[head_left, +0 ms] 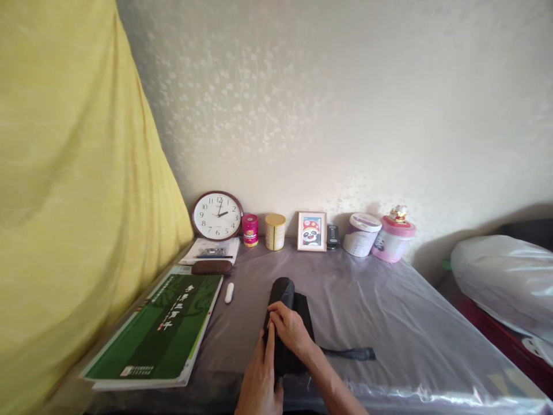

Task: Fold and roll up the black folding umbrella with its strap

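A black cloth roll (283, 288) lies lengthwise near the front edge of the table, partly rolled up, with a flat part (305, 314) along its right side. A narrow black strap (354, 353) trails from it to the right across the tabletop. My right hand (290, 329) lies over the roll with bent fingers closed on it. Against the roll's left side, my left hand (264, 366) presses with its fingers together, their tips meeting the right fingertips. Both hands hide the middle of the roll.
Left lie a large green book (173, 328), brown case (211, 267) and white oval object (229, 293). A clock (217, 215), pink tin (250, 230), yellow-lidded can (275, 232), panda picture frame (311, 231) and two tubs (362, 235) line the wall. A yellow curtain (78, 173) hangs left.
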A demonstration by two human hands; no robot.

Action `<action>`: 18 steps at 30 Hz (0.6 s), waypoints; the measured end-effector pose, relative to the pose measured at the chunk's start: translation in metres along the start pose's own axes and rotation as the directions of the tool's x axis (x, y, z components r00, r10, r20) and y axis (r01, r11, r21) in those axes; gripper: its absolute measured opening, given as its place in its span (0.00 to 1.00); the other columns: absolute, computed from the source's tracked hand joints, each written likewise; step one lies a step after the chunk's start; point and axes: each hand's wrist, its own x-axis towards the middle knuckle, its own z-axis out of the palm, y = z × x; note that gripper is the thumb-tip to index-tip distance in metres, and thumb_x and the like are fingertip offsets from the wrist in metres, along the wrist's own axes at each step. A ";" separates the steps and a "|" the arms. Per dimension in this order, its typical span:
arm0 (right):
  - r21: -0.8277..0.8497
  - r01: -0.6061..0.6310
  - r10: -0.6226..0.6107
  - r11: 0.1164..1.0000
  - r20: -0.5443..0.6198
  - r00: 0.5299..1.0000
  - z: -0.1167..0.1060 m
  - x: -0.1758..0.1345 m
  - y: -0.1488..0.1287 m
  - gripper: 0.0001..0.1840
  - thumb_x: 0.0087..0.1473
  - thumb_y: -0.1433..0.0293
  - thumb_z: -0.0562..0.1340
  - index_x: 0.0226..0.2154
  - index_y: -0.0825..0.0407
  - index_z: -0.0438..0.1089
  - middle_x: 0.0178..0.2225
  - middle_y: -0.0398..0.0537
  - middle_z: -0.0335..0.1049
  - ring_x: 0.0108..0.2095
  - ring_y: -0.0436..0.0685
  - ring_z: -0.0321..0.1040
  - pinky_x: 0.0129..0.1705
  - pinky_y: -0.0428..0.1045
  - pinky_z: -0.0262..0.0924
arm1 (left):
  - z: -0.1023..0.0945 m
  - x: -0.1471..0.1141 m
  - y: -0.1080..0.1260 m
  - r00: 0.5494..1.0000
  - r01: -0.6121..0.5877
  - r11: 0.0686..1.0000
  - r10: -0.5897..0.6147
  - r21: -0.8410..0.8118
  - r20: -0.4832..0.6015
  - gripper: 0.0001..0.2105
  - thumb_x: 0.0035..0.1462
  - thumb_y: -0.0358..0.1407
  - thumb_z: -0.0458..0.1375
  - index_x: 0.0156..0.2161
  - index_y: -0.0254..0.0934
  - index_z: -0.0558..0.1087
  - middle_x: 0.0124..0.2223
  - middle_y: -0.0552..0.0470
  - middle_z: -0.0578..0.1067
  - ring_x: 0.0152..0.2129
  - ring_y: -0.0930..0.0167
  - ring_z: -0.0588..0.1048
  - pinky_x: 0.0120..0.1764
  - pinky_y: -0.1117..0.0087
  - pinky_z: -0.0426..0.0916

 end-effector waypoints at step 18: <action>-0.303 0.286 -0.300 0.909 0.001 0.954 -0.002 0.029 0.037 0.16 0.59 0.71 0.50 0.39 0.46 0.72 0.45 0.44 0.71 0.56 0.54 0.55 0.60 0.60 0.36 | 0.017 0.010 -0.020 0.992 0.056 0.998 -0.056 0.005 0.111 0.44 0.37 0.26 0.50 0.62 0.27 0.39 0.65 0.45 0.44 0.61 0.66 0.46 0.60 0.68 0.43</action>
